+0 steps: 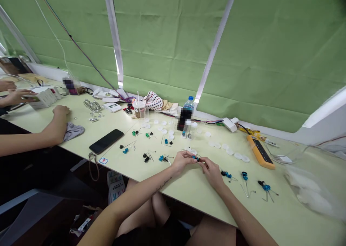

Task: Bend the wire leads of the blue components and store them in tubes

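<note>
My left hand (181, 162) and my right hand (212, 172) meet just above the table, fingers pinched on a small blue and black part (196, 159). Fingertips cover much of it, so its exact kind is hidden. To the right lie similar blue and black pieces (244, 176) with thin bent metal rods, and another such cluster (266, 187). Left of my hands are a blue piece with black parts (162, 158), a black piece (146, 158) and a blue piece (125, 150). Green pieces (147, 135) sit farther back.
Round white caps (229, 151) run in loose rows behind my hands. An orange power strip (260, 152) and a plastic bag (310, 192) lie right. A phone (106, 141), a drink cup (140, 109) and a water bottle (189, 103) stand around; a co-worker's arm (51, 132) rests left.
</note>
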A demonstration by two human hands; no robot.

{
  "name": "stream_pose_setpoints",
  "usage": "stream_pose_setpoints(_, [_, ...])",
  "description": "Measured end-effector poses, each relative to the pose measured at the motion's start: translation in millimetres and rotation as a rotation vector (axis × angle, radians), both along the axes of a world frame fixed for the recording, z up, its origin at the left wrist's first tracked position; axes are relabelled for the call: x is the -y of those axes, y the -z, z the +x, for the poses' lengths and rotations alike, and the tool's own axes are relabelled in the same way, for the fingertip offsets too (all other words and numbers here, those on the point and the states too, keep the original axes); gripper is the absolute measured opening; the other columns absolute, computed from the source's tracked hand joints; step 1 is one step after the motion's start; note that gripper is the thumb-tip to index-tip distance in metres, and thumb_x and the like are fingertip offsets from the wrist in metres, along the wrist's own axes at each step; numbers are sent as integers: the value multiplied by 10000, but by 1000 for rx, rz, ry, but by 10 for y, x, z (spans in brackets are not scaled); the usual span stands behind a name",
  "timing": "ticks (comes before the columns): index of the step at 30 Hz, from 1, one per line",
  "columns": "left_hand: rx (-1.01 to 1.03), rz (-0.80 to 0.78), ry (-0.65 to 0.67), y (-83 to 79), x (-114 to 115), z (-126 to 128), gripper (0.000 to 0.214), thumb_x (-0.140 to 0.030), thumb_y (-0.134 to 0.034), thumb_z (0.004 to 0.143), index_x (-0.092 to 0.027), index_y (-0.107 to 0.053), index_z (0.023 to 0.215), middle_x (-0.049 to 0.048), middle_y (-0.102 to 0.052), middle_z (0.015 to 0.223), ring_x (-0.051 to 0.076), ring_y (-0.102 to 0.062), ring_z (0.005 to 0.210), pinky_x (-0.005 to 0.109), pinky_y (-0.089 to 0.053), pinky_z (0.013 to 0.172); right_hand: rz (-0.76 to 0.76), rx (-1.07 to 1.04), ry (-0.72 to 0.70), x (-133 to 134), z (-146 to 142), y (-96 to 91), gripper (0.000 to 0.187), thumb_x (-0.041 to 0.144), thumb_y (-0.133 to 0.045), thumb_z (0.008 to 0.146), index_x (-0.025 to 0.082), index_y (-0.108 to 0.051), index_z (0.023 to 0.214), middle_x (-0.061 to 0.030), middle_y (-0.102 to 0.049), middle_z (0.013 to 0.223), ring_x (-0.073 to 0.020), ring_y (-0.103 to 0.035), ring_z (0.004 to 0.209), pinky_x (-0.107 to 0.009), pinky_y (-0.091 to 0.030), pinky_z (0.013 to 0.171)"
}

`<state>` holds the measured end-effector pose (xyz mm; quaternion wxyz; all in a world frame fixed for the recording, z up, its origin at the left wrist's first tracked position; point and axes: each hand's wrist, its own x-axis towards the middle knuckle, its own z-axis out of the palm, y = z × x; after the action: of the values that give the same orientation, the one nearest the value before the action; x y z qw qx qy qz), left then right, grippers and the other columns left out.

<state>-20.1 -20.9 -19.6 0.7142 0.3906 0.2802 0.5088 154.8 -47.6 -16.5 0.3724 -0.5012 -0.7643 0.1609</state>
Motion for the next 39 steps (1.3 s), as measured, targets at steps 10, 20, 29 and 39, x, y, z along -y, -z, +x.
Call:
stream_pose_setpoints(10, [13, -2, 19, 28, -6, 0, 392, -210, -838, 505, -93, -645, 826, 107, -697, 831, 182, -657, 741, 369, -481, 816, -12, 40, -13, 18, -11, -38, 297, 436, -370, 925, 221, -568, 874, 24, -547, 571, -142, -511, 471, -263, -429, 539])
stream_pose_setpoints(20, [22, -5, -13, 29, -16, 8, 366, -198, -829, 519, -97, -634, 812, 104, -704, 813, 175, -657, 723, 338, -487, 791, 10, -26, -4, -21, 1, 42, 284, 434, -443, 893, 224, -514, 1072, -31, -656, 871, -131, -561, 510, -270, -474, 555])
stream_pose_setpoints(29, [28, -7, 26, 19, -12, 5, 382, -205, -833, 505, -90, -642, 815, 104, -706, 815, 186, -662, 736, 356, -484, 815, 114, 8, -21, -30, 23, 54, 265, 399, -431, 907, 206, -590, 995, -41, -671, 836, -131, -558, 508, -267, -469, 544])
stream_pose_setpoints(39, [37, -4, 11, 41, -17, 5, 365, -199, -824, 529, -90, -638, 824, 110, -707, 821, 186, -663, 737, 364, -482, 823, 68, 4, -15, -39, 24, 79, 271, 405, -437, 908, 217, -559, 1059, -34, -663, 854, -135, -565, 520, -275, -473, 560])
